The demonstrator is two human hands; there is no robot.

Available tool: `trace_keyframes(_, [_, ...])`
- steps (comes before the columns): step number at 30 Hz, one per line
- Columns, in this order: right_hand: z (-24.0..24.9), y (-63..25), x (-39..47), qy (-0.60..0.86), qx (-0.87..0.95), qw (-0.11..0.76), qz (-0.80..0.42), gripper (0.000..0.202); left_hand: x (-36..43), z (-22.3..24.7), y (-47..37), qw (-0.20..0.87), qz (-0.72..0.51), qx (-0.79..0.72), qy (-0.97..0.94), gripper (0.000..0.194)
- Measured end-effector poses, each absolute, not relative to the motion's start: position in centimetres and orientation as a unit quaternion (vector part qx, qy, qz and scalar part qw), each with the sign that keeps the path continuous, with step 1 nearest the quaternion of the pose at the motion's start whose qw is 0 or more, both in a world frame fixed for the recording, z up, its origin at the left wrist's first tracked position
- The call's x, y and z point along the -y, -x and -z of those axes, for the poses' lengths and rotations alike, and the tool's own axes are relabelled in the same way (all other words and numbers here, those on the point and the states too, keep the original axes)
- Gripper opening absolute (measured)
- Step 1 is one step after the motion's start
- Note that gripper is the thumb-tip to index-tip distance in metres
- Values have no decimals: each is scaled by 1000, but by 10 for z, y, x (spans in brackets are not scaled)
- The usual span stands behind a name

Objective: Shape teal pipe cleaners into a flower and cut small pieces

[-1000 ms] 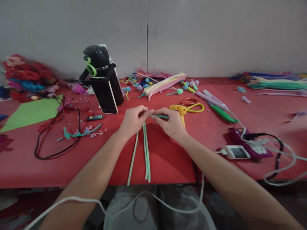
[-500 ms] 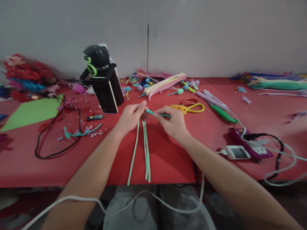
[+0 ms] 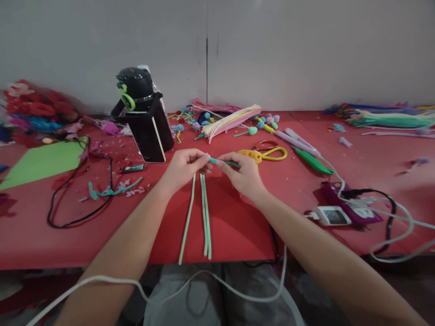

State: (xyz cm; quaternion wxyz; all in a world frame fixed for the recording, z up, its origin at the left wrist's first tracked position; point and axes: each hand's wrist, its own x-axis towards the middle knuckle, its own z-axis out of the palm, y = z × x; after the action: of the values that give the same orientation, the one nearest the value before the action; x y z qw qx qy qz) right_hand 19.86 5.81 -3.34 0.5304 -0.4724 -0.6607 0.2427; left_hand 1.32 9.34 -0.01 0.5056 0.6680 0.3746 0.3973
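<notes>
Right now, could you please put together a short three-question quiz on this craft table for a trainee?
1. True or false: both hands pinch green pipe cleaners.
2. Which lies nearest the right hand? A) the black bottle B) the yellow scissors C) the green paper sheet
3. What colour is the table?

Key
1. True: the left hand and the right one meet on them.
2. B.
3. Red.
</notes>
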Motion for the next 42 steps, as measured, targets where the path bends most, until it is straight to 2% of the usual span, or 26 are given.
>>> trace_keyframes(7, [36, -197, -58, 473, 655, 545, -223, 18, -94, 7, -12, 545, -401, -367, -638, 35])
trace_keyframes(16, [36, -190, -58, 463, 640, 543, -285, 22, -100, 6, -10, 508, -446, -365, -640, 26])
trace_keyframes(21, [40, -190, -62, 444, 619, 513, -394, 32, -104, 5, -6, 510, -478, -371, -612, 22])
trace_keyframes(28, [36, -189, -61, 373, 545, 501, -559, 45, -102, 2, -13, 639, -486, -378, -461, 2])
trace_keyframes(33, [37, -187, -61, 390, 524, 489, -578, 48, -103, 1, -12, 669, -489, -368, -421, 8])
trace_keyframes(39, [41, -183, -60, 405, 522, 486, -572, 51, -102, 3, -11, 683, -493, -335, -421, 5])
trace_keyframes(42, [41, -182, -61, 413, 510, 492, -572, 49, -101, 5, -14, 684, -490, -332, -426, 15])
